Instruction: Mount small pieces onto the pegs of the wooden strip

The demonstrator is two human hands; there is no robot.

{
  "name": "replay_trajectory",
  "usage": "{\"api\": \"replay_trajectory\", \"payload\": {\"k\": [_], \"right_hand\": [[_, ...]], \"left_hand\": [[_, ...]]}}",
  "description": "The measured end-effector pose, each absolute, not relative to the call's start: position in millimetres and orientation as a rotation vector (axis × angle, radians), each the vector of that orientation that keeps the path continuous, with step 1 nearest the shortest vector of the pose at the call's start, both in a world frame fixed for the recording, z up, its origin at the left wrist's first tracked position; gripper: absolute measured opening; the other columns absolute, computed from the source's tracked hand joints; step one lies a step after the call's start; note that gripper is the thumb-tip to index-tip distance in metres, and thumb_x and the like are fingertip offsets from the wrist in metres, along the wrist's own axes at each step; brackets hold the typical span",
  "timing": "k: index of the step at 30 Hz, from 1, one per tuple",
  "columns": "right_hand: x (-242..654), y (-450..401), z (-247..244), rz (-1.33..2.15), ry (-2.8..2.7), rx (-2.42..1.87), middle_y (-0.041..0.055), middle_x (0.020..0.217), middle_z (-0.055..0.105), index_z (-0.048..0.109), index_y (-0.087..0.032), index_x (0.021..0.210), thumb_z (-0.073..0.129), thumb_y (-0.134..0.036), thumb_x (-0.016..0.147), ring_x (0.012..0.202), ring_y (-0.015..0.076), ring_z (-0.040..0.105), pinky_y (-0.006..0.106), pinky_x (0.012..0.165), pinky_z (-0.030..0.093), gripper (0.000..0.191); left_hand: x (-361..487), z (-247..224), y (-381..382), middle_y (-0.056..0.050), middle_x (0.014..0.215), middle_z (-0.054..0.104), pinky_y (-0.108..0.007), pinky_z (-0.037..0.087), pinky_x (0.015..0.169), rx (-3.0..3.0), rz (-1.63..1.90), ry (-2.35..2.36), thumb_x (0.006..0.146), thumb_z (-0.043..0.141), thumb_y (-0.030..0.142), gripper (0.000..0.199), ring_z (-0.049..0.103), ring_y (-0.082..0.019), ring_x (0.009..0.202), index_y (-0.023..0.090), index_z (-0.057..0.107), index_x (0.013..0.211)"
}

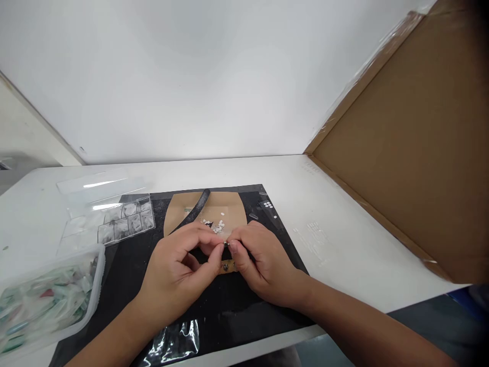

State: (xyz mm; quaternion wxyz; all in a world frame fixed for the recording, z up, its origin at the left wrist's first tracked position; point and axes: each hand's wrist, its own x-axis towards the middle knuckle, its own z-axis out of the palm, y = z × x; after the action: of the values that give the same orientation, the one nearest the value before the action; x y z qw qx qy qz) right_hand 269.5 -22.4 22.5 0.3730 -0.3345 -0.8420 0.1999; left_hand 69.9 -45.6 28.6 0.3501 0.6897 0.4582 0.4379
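My left hand [187,262] and my right hand [263,262] meet above the black mat [237,326], thumbs and forefingers pinched together. Between the fingertips is a tiny dark and light piece [225,244], too small to name. Just beyond the hands, small white flakes [219,227] lie on a tan card [233,204]. A curved black nail file [197,206] rests across that card, its lower end reaching behind my left hand. Directly below the fingertips, a tan strip [227,266] with a small dark piece on it lies on the mat, partly covered by the hands.
At left stand a clear compartment box [126,224] with its lid open and a plastic tub [100,275] of bagged green and clear pieces. Small white stickers [268,204] lie at the mat's right. A cardboard panel [401,142] rises at right. Clear plastic film [175,341] lies in front.
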Motion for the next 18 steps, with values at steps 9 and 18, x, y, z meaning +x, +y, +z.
{"api": "replay_trajectory", "payload": {"k": [9, 18], "right_hand": [[267.0, -22.8, 21.2, 0.56, -2.165, -0.864, -0.0019, 0.072, 0.06, 0.057, -0.02, 0.084, 0.043, -0.023, 0.108, 0.066, 0.0137, 0.048, 0.031, 0.068, 0.035, 0.028], [266.7, -23.0, 23.3, 0.691, -2.111, -0.843, -0.0014, 0.072, 0.061, 0.058, -0.02, 0.087, 0.042, -0.028, 0.11, 0.064, 0.0125, 0.053, 0.028, 0.062, 0.039, 0.029]], "left_hand": [[71.8, 29.4, -47.5, -0.002, 0.091, 0.068, -0.013, 0.052, 0.039, 1.845, 1.152, 1.249, 0.092, 0.068, 0.021, 0.009, 0.065, -0.008, 0.06, 0.02, 0.075, 0.087], [75.2, 33.7, -46.0, -0.003, 0.088, 0.069, -0.013, 0.051, 0.038, 1.845, 1.198, 1.276, 0.089, 0.068, 0.021, 0.009, 0.065, -0.009, 0.06, 0.019, 0.073, 0.08]]}}
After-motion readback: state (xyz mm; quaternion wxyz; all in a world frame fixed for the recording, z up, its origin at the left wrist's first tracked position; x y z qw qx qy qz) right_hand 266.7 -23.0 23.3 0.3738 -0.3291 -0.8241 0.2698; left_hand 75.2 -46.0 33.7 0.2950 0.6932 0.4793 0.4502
